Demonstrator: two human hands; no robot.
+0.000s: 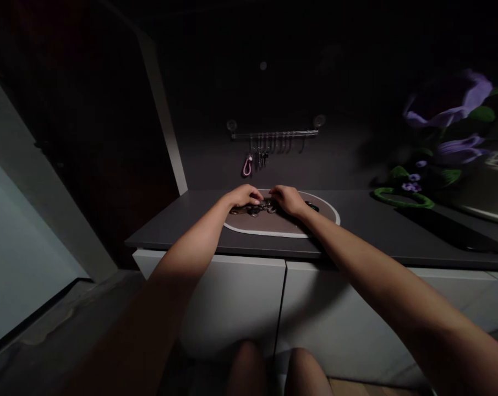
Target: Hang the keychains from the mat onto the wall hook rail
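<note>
Pink loop (247, 165), keys (260, 158) hung upper ctr; metal bits (254, 211) unhung on mat (269, 225), ctr. L hand (245, 195), R hand (288, 200) half-curled there; grip I can't tell.

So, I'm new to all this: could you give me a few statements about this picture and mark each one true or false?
1. The left hand and right hand are both over the mat. True.
2. The pink loop lies on the mat. False: it hangs below the rail.
3. Small metallic-looking items lie between the hands. True.
4. The flowers are yellow. False: they are purple.
</note>
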